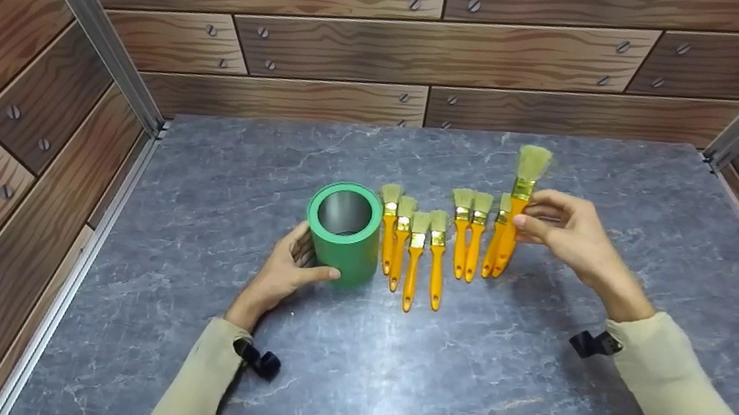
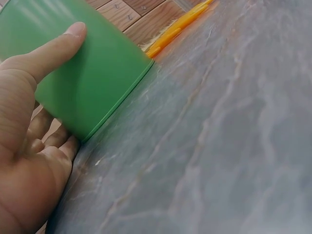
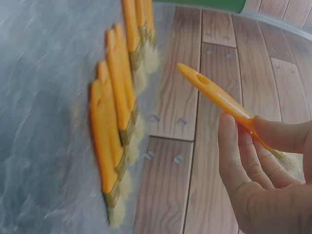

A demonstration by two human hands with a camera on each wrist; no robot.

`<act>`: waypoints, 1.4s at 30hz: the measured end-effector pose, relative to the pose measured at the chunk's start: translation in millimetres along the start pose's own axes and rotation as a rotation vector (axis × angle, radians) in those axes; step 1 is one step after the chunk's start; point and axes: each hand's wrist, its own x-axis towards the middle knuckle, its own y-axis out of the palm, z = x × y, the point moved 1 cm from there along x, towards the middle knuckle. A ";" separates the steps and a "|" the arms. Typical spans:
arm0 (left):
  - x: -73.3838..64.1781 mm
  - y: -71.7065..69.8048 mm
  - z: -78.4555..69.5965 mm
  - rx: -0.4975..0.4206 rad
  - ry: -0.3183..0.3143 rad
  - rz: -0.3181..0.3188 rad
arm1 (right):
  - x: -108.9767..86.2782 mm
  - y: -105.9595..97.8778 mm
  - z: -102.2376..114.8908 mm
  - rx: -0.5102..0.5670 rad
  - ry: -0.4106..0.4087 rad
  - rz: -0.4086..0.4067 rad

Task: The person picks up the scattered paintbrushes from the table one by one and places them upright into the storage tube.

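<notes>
A green cylindrical container [image 1: 345,261] with a round open top and a grey inside stands upright on the table. My left hand [image 1: 288,268] grips its left side, the thumb [image 2: 63,46] lying across the front of the wall and the other fingers round behind. Over to the right, my right hand [image 1: 570,236] pinches a paintbrush [image 1: 522,187] by its orange handle, bristles upward. The right wrist view shows that handle [image 3: 219,97] between thumb and fingers, raised off the table. Below and left of it lie more paintbrushes [image 1: 499,234], partly overlapped in the head view.
Several paintbrushes [image 1: 436,265] with orange handles lie in a row just right of the container, bristles toward the back. A pair [image 1: 468,237] lies between them and the right hand. Wood-patterned panels [image 1: 431,46] wall the grey marbled table [image 1: 219,168] at the back and sides.
</notes>
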 end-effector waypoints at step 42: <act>-0.5 0.1 -0.7 0.009 -0.026 0.015 | 26.6 99.3 90.8 0.064 -0.280 0.144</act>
